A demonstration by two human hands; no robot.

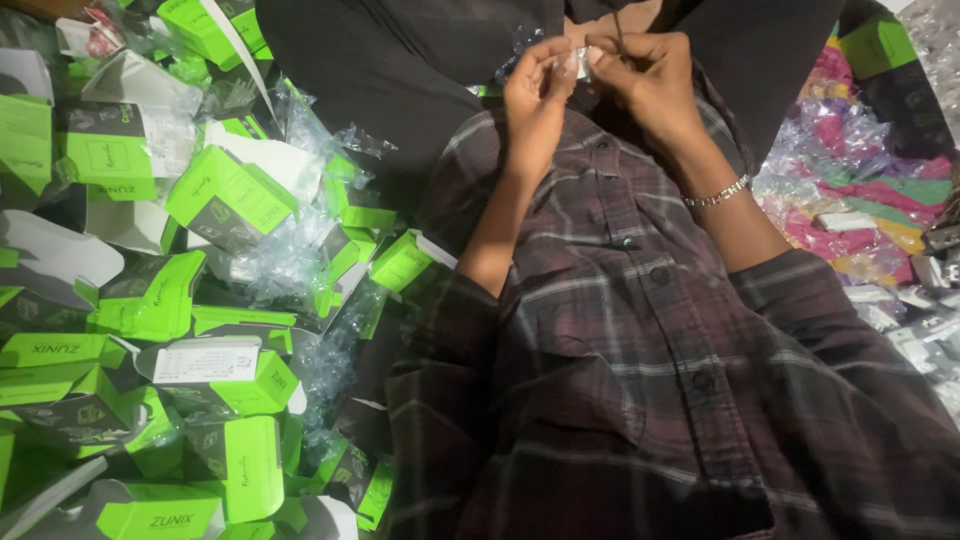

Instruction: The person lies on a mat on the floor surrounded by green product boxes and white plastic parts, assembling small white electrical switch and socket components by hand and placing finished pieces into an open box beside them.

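left hand fingers pinched on small clear wrapped item | right hand fingers pinched on it, touching | green boxes heaped left of plaid shirt

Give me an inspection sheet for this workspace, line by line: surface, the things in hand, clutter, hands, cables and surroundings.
Surface: hidden; the person's black trousers and plaid shirt fill the middle of the view.
Things in hand: a small clear plastic wrapper, pinched between both hands; what is inside cannot be told.
Clutter: a heap of green and white cardboard boxes, many open, mixed with crumpled clear plastic bags.
Hands: left hand and right hand both pinch the wrapper; a metal bracelet sits on the right wrist.
Cables: a thin dark strand rises from the right hand; its kind is unclear.
Surroundings: pink, green and yellow wrapped packets at the right.
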